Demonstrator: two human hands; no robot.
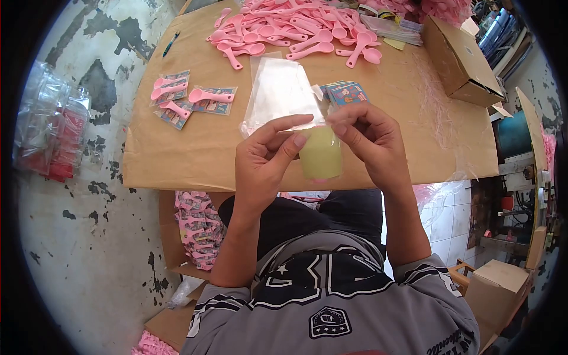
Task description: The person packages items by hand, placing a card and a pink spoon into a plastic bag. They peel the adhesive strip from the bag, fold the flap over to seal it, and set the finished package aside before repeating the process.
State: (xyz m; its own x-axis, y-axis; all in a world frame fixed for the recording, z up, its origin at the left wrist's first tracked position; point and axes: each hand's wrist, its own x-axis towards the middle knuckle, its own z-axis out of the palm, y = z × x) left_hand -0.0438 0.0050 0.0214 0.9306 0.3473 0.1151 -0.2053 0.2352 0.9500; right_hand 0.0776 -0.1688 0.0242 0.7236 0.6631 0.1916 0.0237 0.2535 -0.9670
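Between my hands is a small clear plastic bag with a yellow-green card (320, 155) in it; a bit of pink shows at its bottom edge. My left hand (260, 160) pinches the bag's upper left corner between thumb and fingers. At the upper right corner, my right hand (374, 142) has thumb and index finger closed on the bag's top edge; the exact contact is hard to make out. Just beyond lies a stack of clear plastic bags (278, 89). A small pile of blue printed cards (349, 93) sits behind my right hand.
A heap of pink spoons (284, 29) covers the table's far side. Bagged cards with pink spoons (207, 96) lie at left, near a pen (171, 44). A cardboard box (461, 62) stands at right. Below the table, another box holds packed spoons (198, 228).
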